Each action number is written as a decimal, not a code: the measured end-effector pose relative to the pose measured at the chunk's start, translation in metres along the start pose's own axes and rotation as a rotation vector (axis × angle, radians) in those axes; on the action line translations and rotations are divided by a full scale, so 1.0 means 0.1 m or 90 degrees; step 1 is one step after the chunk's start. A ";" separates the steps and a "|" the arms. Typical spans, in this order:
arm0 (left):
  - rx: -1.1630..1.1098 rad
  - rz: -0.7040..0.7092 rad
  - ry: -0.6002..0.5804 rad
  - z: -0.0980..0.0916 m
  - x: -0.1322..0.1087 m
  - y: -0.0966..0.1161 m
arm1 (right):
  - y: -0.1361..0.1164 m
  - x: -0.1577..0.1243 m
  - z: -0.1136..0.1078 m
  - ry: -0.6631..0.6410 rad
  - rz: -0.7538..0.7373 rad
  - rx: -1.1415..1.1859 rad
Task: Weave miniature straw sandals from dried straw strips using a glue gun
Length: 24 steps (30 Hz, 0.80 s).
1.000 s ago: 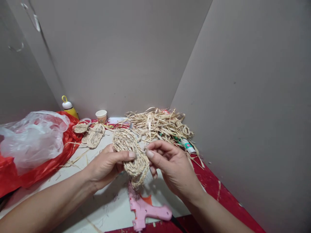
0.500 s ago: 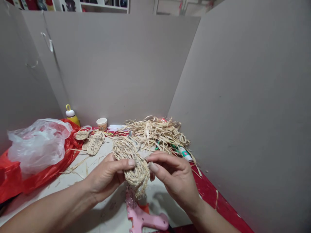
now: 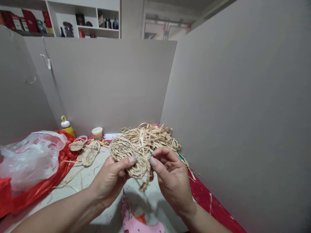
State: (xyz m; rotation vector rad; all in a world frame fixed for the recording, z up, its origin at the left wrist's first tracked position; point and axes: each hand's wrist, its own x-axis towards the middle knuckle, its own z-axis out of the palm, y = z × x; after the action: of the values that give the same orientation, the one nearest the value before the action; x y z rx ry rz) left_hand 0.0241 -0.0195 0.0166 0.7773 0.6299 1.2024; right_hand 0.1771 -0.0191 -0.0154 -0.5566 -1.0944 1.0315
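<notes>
While left fingers (image 3: 124,163) grasp the braided coil (image 3: 123,149), right fingers (image 3: 167,153) pinch its edge. It seems light, pliable, best held mid-face.

Flat, muted light here, soft shadows pooling on the white tabletop (image 3: 155,201), faint glare catching the translucent plastic bag (image 3: 34,158), fine detail slightly smeared!
</notes>
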 end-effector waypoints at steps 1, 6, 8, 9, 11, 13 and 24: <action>-0.005 0.001 -0.004 0.03 0.01 -0.01 | 0.00 0.01 -0.01 0.006 -0.006 0.005; -0.021 0.026 -0.043 0.17 0.10 -0.05 | 0.01 0.04 -0.07 0.040 -0.048 -0.023; -0.034 0.053 -0.041 0.20 0.15 -0.07 | 0.01 0.05 -0.08 0.051 -0.055 -0.016; -0.037 0.065 -0.039 0.21 0.17 -0.08 | 0.02 0.06 -0.08 0.055 -0.054 -0.004; -0.031 0.082 -0.043 0.22 0.20 -0.08 | 0.02 0.07 -0.06 0.061 -0.045 0.021; -0.020 0.091 -0.045 0.22 0.22 -0.09 | 0.02 0.07 -0.04 0.061 -0.034 0.034; -0.031 0.151 -0.025 0.20 0.21 -0.06 | -0.01 0.07 0.05 0.054 0.119 0.129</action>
State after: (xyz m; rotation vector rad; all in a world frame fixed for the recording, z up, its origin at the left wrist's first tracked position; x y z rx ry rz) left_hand 0.0486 -0.0037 0.0228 0.8487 0.4833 1.4103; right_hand 0.1739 -0.0145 -0.0094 -0.5402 -0.8622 1.2549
